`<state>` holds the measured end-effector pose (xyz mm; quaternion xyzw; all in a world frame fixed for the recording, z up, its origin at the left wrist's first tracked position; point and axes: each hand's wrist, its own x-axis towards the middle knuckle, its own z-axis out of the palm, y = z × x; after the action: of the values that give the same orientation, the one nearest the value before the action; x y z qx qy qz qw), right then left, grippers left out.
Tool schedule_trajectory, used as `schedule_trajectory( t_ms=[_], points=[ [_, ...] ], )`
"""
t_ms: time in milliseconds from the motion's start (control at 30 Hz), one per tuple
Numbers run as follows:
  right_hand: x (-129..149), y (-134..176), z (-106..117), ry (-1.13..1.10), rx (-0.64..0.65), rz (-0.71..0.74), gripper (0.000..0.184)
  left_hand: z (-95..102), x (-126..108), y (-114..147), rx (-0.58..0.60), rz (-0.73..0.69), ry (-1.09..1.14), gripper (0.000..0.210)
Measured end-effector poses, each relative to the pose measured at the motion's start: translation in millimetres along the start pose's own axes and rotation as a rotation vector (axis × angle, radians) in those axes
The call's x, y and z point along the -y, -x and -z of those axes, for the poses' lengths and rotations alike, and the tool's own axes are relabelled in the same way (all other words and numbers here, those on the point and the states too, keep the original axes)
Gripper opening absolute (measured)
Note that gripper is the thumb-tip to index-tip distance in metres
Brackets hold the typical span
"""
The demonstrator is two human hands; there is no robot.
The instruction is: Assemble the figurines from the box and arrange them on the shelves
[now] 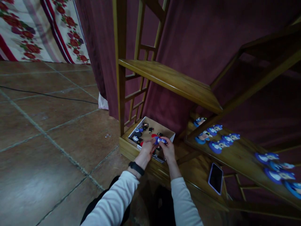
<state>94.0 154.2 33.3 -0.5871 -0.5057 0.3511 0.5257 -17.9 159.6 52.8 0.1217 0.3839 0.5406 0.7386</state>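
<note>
Over the near side of an open cardboard box point(170, 131), my left hand point(149, 147) and my right hand point(168, 149) come together on a small blue-and-white figurine point(161, 141). Both hands are closed, with fingers on opposite sides of it. Inside the box lie several small figurines, among them a dark one point(145, 126) and a blue-and-white one point(135, 138). A red piece point(154, 135) shows just behind the held figurine. My hands hide the box's front part.
The box stands on the low ledge of a wooden shelf unit point(171, 78). To the right, several blue figurines point(219, 145) stand on a board, and a phone point(215, 178) lies below them. A black cable point(47, 94) crosses the tiled floor point(58, 135) at left.
</note>
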Motion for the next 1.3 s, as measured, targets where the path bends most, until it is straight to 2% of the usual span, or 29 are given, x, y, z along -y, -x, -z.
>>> schedule_trajectory(
  t_ms=[167, 300, 633, 933, 1067, 1300],
  points=[
    [0, 0, 4, -0.099, 0.062, -0.028, 0.030, 2.7, -2, 2, -0.005, -0.013, -0.020, 0.006],
    [-2, 1, 6, -0.156, 0.087, -0.040, 0.032, 5.3, -5, 3, 0.029, -0.018, -0.047, 0.012],
    [-4, 0, 6, -0.108, 0.070, -0.029, 0.034, 2.0, -6, 7, -0.003, -0.017, -0.001, 0.011],
    [-10, 1, 8, 0.106, 0.035, 0.030, 0.035, 4.3, -1, 8, 0.006, -0.074, -0.005, 0.010],
    [-9, 4, 9, 0.231, 0.026, 0.127, 0.030, 4.4, -1, 9, -0.017, -0.080, -0.018, 0.007],
    [7, 12, 8, 0.430, 0.114, 0.272, 0.025, 7.4, -1, 9, -0.072, -0.057, -0.025, 0.009]
  ],
)
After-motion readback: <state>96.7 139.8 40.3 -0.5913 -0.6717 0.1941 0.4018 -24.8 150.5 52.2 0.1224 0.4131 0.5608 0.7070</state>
